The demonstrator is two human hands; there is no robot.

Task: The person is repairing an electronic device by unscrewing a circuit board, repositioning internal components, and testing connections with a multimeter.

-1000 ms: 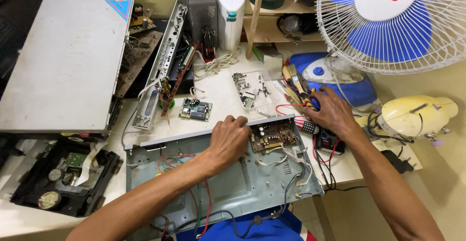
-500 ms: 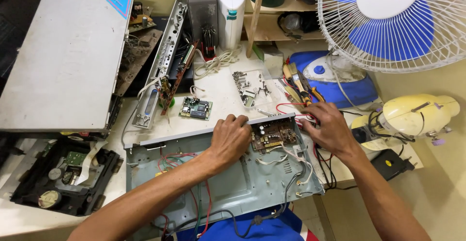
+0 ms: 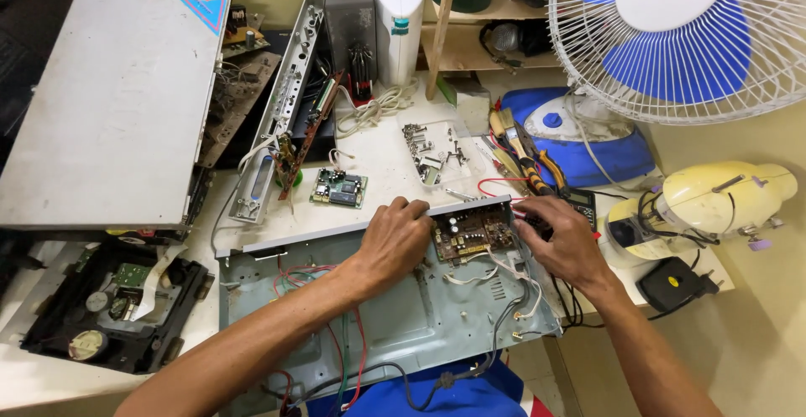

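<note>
An open grey metal chassis (image 3: 395, 325) lies in front of me, with red, green and white wires inside. A brown circuit board (image 3: 474, 232) sits in its far right corner. My left hand (image 3: 395, 241) rests just left of the board, fingers curled over the chassis' rear wall. My right hand (image 3: 567, 245) is at the right end of the chassis beside the board. Its fingers are closed around a small dark tool (image 3: 537, 225) near a red wire (image 3: 495, 183). The tool's tip is hidden.
A grey cover (image 3: 117, 89) leans at the left above a disc drive mechanism (image 3: 109, 308). A small green board (image 3: 338, 188), a clear parts tray (image 3: 437, 152) and screwdrivers (image 3: 529, 161) lie behind the chassis. Fan (image 3: 672, 31), blue iron (image 3: 588, 144) and cream sewing machine (image 3: 714, 203) crowd the right.
My right hand has come back from the screwdrivers to the right end of the chassis, beside the circuit board. My left hand has stayed on the rear wall.
</note>
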